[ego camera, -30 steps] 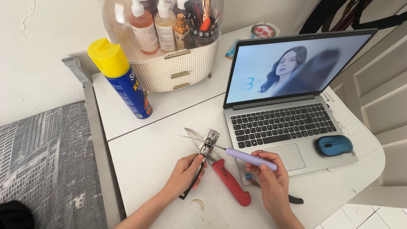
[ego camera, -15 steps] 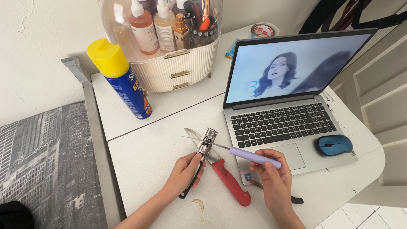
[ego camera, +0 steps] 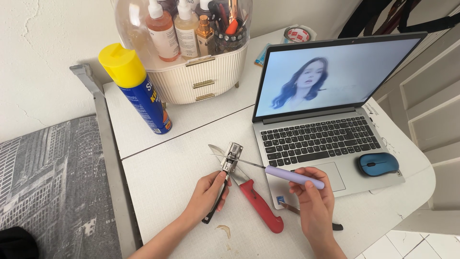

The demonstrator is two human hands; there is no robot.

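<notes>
A small knife sharpener (ego camera: 232,157) with a metal head stands on the white tabletop (ego camera: 167,177), its black handle gripped by the left hand (ego camera: 207,194). Across its head lies the thin blade of a lilac-handled knife (ego camera: 292,176), which the right hand (ego camera: 311,204) holds closed around the handle. A red-handled knife (ego camera: 258,204) lies on the tabletop between the hands. Just behind stand an open laptop (ego camera: 326,124), a blue mouse (ego camera: 377,164), a blue spray can with a yellow cap (ego camera: 136,91) and a cream cosmetics organiser (ego camera: 191,72).

Spray can (ego camera: 139,91): was blue, yellow cap.
Knife handle (ego camera: 261,206): was red.
Held handle (ego camera: 293,177): was lilac.
Mouse (ego camera: 378,164): was blue.
Desk (ego camera: 167,177): was white.
</notes>
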